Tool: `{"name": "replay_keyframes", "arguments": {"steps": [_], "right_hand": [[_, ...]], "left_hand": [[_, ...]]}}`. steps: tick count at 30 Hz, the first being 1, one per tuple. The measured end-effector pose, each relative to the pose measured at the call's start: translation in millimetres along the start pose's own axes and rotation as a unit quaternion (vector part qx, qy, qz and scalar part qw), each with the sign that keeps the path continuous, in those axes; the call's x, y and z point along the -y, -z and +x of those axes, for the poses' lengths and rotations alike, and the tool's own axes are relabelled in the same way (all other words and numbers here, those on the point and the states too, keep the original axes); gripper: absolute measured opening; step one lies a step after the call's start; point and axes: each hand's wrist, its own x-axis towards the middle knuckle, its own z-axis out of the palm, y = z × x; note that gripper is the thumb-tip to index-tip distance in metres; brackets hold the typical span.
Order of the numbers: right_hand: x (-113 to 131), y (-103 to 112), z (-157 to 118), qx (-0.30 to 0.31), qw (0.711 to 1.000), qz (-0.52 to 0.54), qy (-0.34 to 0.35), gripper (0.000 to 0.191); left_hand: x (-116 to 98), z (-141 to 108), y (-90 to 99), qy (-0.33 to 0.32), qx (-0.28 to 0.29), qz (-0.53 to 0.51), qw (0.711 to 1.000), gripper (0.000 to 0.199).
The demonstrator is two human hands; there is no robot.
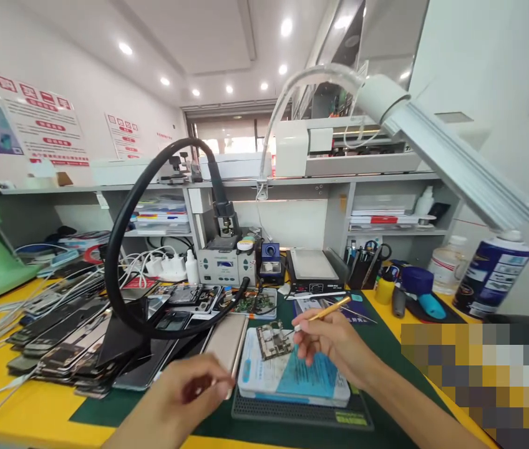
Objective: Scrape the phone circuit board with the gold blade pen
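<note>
The right hand (334, 343) pinched a gold tool (323, 313) over 1 circuit board (274, 341) lying on a blue-white box (292, 377), while the left hand (189, 390), fingers curled, hovered beside it; steadying the board would have helped.

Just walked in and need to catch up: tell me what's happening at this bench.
A person is at a cluttered electronics repair bench. Their right hand holds a slim gold-coloured metal tool, its tip over a small bare circuit board lying on a white and blue flat box. Their left hand is blurred, at the near end of a beige phone housing. Dismantled phones pile up to the left.
</note>
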Motion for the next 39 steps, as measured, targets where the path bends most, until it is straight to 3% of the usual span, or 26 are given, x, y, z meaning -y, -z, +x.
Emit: {"name": "replay_keyframes", "arguments": {"steps": [4, 9, 15, 23, 28, 32, 35, 39], "right_hand": [[-0.9, -0.7, 3.2, 0.014, 1.0, -0.017, 0.001, 0.025], [1.5, 1.0, 7.6, 0.005, 0.999, -0.042, -0.007, 0.027], [7.7, -2.5, 6.4, -0.036, 0.998, -0.055, -0.008, 0.032], [4.0, 1.0, 11.4, -0.114, 0.992, -0.056, -0.007, 0.032], [4.4, 6.3, 13.2, -0.126, 0.991, -0.043, -0.022, 0.031], [4.7, 10.6, 13.9, -0.135, 0.99, -0.033, -0.033, 0.029], [3.8, 11.7, 13.9, -0.127, 0.991, -0.024, -0.043, 0.024], [3.7, 9.3, 10.8, -0.116, 0.992, -0.005, -0.045, 0.023]], "left_hand": [[-48.0, 71.8, -25.1, -0.085, 0.05, 0.112, 0.989, 0.034], [-65.0, 107.9, -34.5, -0.124, 0.111, 0.183, 0.969, 0.033], [-68.6, 113.0, -31.8, -0.167, 0.073, 0.255, 0.95, 0.027], [-65.5, 121.6, -52.1, -0.19, 0.053, 0.292, 0.936, 0.022], [-63.9, 130.6, -24.8, -0.14, 0.132, 0.281, 0.94, 0.029], [-49.5, 133.0, 4.2, -0.084, 0.136, 0.301, 0.94, 0.037], [-35.5, 130.9, 6.3, -0.068, 0.153, 0.31, 0.936, 0.048], [-24.3, 127.5, -6.4, -0.085, 0.149, 0.301, 0.938, 0.055]]}}
